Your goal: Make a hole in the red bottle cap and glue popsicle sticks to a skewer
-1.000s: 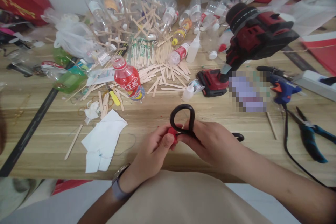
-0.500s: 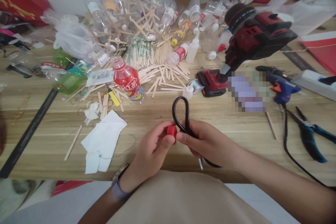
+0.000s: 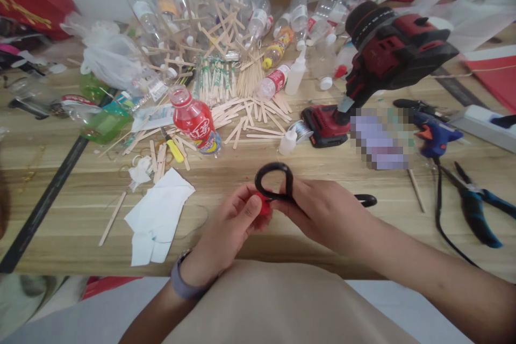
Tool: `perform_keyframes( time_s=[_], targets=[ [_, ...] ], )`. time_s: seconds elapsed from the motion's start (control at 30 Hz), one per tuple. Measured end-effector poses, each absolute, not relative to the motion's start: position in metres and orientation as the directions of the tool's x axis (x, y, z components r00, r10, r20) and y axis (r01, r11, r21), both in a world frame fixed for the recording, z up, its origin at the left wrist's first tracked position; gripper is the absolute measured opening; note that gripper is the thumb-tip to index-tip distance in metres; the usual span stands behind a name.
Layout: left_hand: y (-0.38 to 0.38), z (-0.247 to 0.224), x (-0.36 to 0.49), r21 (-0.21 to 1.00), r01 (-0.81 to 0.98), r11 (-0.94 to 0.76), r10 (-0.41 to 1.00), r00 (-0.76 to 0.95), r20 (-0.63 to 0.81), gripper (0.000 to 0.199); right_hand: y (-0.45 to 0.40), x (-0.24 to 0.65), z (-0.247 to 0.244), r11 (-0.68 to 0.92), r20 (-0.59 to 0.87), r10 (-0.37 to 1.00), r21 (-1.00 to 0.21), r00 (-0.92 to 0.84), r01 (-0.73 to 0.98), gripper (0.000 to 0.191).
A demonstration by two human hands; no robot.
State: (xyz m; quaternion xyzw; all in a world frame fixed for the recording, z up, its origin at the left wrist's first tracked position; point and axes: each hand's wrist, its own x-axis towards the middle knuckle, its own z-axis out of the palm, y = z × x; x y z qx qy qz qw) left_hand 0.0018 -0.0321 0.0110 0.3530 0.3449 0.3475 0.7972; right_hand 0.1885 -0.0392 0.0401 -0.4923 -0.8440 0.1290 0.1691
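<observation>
Above the table's front edge, my left hand (image 3: 228,226) pinches a small red bottle cap (image 3: 265,205) between thumb and fingers. My right hand (image 3: 324,209) is closed around a pair of black-handled scissors (image 3: 291,185). One handle loop rises over the cap, and the other sticks out behind the hand on the right. The blades are mostly hidden, with the near end of the scissors at the cap; I cannot tell whether a tip enters it. A red-labelled plastic bottle (image 3: 196,123) stands uncapped beyond my hands.
White paper (image 3: 161,215) lies left, with a yellow-handled cutter (image 3: 174,150) behind it. Wooden sticks (image 3: 258,110) and plastic bottles (image 3: 274,83) crowd the back. On the right are a red cordless drill (image 3: 387,54), a blue glue gun (image 3: 435,131) and pliers (image 3: 475,209).
My right hand has turned the scissors over, so their loop leans left over the cap and a second loop shows on the right. The cap stays in my left hand.
</observation>
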Motion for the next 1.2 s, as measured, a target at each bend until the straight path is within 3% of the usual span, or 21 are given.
perform_keyframes(
  time_s=[0.17,0.33,0.43,0.6,0.8,0.87,0.97,1.07,1.2],
  targets=[
    [-0.033,0.008,0.001,0.913,-0.197,0.356,0.850,0.474,-0.229,0.035,-0.040,0.185,0.041,0.231,-0.084,0.938,-0.574,-0.337,0.785,0.017],
    [-0.035,0.008,-0.002,0.980,-0.038,0.196,0.887,0.433,-0.161,0.035,-0.036,0.183,0.045,0.115,-0.161,0.925,-0.744,-0.343,0.658,0.021],
    [-0.036,0.004,-0.004,0.997,-0.002,0.078,0.910,0.409,-0.071,0.030,-0.034,0.182,0.048,0.039,-0.215,0.916,-0.793,-0.338,0.608,0.027],
    [-0.036,-0.009,-0.003,0.976,-0.067,-0.207,0.898,0.384,0.217,0.020,-0.033,0.184,0.048,-0.205,-0.414,0.826,-0.852,-0.382,0.481,0.034],
    [-0.031,-0.012,-0.006,0.884,-0.026,-0.466,0.805,0.403,0.436,0.028,-0.034,0.184,0.048,-0.394,-0.489,0.745,-0.871,-0.453,0.293,0.041],
    [-0.031,-0.009,-0.007,0.888,-0.004,-0.459,0.812,0.403,0.421,0.030,-0.034,0.183,0.050,-0.367,-0.471,0.750,-0.880,-0.463,0.300,0.039],
    [-0.032,-0.006,-0.005,0.956,-0.079,-0.282,0.878,0.382,0.290,0.021,-0.034,0.182,0.049,-0.110,-0.313,0.873,-0.874,-0.374,0.474,0.028],
    [-0.033,-0.005,-0.001,0.968,-0.240,-0.067,0.918,0.365,0.154,0.012,-0.037,0.182,0.045,0.133,-0.087,0.959,-0.702,-0.270,0.699,0.017],
    [-0.031,-0.003,0.000,0.924,-0.337,0.184,0.920,0.389,-0.041,0.016,-0.042,0.184,0.040,0.292,0.048,0.946,-0.556,-0.320,0.778,0.014]
  ],
)
